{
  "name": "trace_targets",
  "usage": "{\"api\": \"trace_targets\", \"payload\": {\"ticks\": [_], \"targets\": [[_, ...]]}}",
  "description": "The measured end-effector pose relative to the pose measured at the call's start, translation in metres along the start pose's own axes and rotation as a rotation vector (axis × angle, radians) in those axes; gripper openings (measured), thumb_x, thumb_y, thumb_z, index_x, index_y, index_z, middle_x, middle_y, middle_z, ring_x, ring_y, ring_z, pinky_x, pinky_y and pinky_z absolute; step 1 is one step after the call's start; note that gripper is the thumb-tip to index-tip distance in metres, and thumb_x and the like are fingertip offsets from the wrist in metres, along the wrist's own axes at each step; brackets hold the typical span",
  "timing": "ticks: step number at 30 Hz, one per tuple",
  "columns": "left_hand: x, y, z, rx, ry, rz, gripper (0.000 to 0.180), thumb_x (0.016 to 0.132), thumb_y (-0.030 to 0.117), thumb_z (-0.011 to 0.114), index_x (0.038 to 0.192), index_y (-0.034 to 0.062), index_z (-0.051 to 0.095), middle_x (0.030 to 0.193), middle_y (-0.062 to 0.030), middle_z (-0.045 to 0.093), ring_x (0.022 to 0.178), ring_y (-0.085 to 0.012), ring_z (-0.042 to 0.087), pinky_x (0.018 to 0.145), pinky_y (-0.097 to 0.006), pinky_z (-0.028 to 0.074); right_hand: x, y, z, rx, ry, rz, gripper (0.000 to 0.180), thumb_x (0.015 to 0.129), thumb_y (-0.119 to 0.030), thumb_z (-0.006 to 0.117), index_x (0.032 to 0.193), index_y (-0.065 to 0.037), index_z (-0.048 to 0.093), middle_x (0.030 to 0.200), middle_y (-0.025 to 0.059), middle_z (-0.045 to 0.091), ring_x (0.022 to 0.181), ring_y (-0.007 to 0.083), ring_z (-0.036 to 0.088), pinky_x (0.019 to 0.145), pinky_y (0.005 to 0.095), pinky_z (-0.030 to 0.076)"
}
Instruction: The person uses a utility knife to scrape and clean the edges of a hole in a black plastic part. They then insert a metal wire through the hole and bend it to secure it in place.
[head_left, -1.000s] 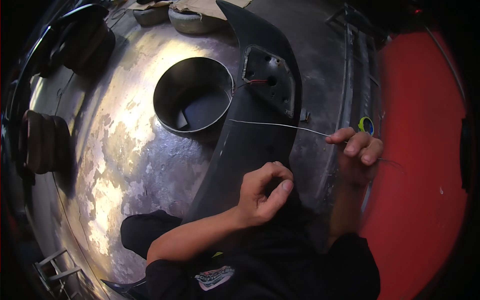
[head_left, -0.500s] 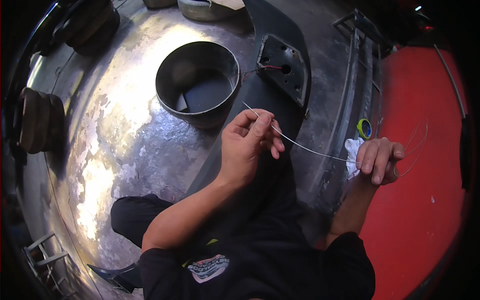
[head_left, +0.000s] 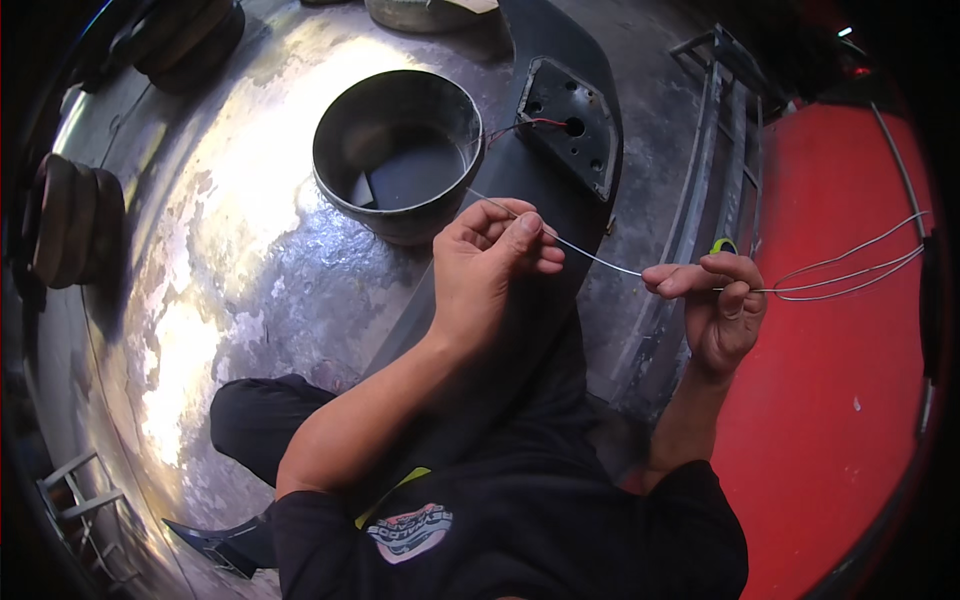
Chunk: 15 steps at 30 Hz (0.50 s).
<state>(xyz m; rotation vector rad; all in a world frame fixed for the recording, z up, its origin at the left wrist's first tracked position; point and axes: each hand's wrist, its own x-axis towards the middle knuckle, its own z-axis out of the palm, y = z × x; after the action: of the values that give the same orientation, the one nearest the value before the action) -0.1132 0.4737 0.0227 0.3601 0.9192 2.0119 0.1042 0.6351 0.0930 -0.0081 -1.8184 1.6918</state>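
Silvery wire (head_left: pixel 600 260), thin and slightly bowed, stretches between a person's two bare hands, seen from above, near the middle of the view. The left hand (head_left: pixel 490 260) pinches it between thumb and fingers, close to its free end; that tip pokes out past the knuckles and appears just beside the rim of a round container. The right hand (head_left: pixel 722 315) also holds the wire, its fingers loosely bent around it, palm partly visible. Beyond this hand, the wire fans out into long narrow loops in front of a broad red panel (head_left: pixel 820 420) that fills the right side.

Beneath the left hand lies a long, dark, curved part (head_left: pixel 562 196), running from the top of the view down towards the person's lap. Set into its upper portion is a black plate (head_left: pixel 586 143) with several holes, and a thin red cable (head_left: pixel 542 121) crosses it. The deep, dark round container (head_left: pixel 408 226) stands to the left of this part, with a small pale flat piece (head_left: pixel 363 190) inside. Between the dark part and the red panel is a grey metal frame (head_left: pixel 690 215). A yellow-green object (head_left: pixel 722 244) peeks out behind the right hand. Worn, patchy floor (head_left: pixel 285 310) shines on the left, and the person wears a black shirt (head_left: pixel 570 520).
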Motion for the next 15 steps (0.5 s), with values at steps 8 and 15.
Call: {"api": "trace_targets", "payload": {"ticks": [8, 15], "targets": [[-0.001, -0.001, -0.003, 0.006, -0.014, -0.019, 0.027, 0.106, 0.016, 0.077, 0.121, -0.0040, 0.067, 0.103, -0.0176, 0.077, 0.090, -0.0263, 0.080, 0.083, -0.037, 0.068, 0.001, -0.003, 0.015, -0.064, -0.018, -0.018, 0.053, 0.116, -0.045, 0.053, 0.137, 0.003, 0.065, 0.100, 0.0263, 0.081, 0.103, 0.0462, 0.080, 0.095, 0.0601, 0.063], [0.001, 0.000, -0.005, 0.005, 0.004, -0.047, 0.030, 0.105, 0.015, 0.078, 0.123, -0.0047, 0.065, 0.102, -0.0179, 0.077, 0.090, -0.0259, 0.081, 0.083, -0.036, 0.067, 0.003, -0.001, 0.021, -0.072, -0.024, -0.008, 0.052, 0.115, -0.045, 0.055, 0.134, 0.002, 0.067, 0.099, 0.0253, 0.081, 0.102, 0.0456, 0.081, 0.095, 0.0594, 0.063]]}}
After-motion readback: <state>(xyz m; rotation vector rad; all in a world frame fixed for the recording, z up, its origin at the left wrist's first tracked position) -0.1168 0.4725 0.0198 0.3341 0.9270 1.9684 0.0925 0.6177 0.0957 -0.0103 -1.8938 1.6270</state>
